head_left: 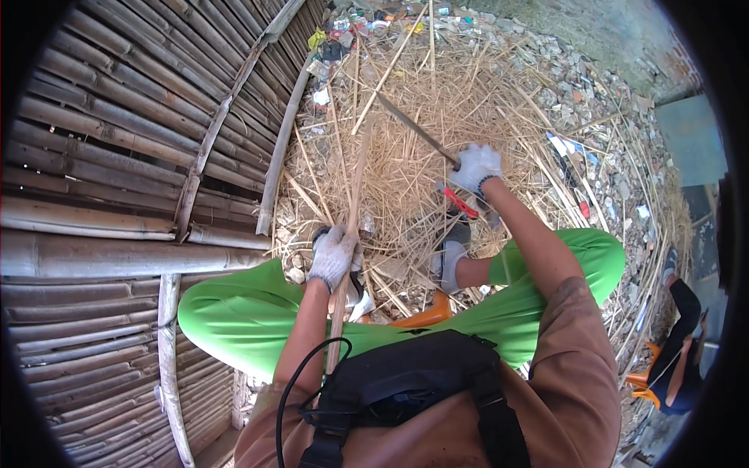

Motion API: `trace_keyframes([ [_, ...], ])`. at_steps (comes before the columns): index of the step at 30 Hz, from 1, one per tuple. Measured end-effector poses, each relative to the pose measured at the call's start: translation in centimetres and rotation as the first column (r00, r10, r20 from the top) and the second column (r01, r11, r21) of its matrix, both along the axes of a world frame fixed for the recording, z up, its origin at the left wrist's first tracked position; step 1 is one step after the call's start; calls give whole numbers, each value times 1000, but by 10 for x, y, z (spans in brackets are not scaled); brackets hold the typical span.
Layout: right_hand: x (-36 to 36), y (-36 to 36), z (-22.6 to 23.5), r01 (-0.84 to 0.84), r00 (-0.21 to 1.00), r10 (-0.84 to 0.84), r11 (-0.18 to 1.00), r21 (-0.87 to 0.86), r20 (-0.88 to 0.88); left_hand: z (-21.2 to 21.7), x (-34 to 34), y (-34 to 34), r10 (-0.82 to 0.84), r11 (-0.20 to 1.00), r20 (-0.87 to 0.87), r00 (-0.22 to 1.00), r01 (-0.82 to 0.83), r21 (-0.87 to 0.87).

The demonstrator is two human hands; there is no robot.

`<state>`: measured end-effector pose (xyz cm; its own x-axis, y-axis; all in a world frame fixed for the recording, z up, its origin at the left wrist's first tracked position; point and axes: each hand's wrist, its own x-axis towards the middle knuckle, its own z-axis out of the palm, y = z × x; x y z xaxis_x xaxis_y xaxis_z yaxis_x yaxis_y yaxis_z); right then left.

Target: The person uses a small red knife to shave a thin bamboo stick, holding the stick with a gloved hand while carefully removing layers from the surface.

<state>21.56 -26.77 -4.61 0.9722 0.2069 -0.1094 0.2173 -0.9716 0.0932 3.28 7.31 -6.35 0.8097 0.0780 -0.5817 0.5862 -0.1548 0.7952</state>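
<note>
My left hand, in a white knit glove, is closed round a long, thin bamboo strip. The strip runs from near my left side away over the shavings. In my right hand, gloved the same way, is the handle of a long-bladed knife. Its dark blade points to the far left, apart from the strip. Just below my right hand lies a red-handled tool; its kind I cannot make out. Pale bamboo shavings cover the ground around both hands.
A bamboo-pole wall stands close on my left. I sit on an orange stool, knees spread. Rubble and litter spread along the far and right side. At the far right another person sits on an orange seat.
</note>
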Motion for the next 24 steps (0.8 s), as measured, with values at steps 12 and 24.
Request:
trace_keyframes([
  [12,-112,52,-83,11,932,173,864,503,-319,-41,0,-18,-2,980,-135,991,-25,-199],
  [24,-69,96,-118,-128,917,240,934,334,-319,-61,8,-21,22,1000,-131,991,-22,0],
])
